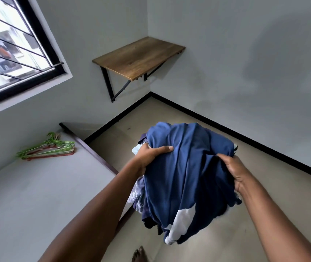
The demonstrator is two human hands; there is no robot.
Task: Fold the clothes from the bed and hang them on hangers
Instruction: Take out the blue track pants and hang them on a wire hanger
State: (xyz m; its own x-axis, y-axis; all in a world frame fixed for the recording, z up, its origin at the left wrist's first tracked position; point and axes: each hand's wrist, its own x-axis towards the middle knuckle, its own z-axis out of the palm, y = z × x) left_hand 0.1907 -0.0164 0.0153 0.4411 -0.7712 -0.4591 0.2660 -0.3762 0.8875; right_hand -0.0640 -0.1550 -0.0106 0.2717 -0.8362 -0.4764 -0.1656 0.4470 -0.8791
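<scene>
A bundle of clothes, mostly dark blue with white and patterned pieces beneath, hangs in the air over the floor. My left hand grips its left side and my right hand grips its right side. To the left lies the bed with a pale grey sheet. A stack of hangers, green on top and red and beige below, rests on the bed's far corner near the wall.
A wooden wall-mounted folding table sits in the room's corner. A barred window is at upper left. Beige floor runs between bed and wall. A bare foot shows at the bottom edge.
</scene>
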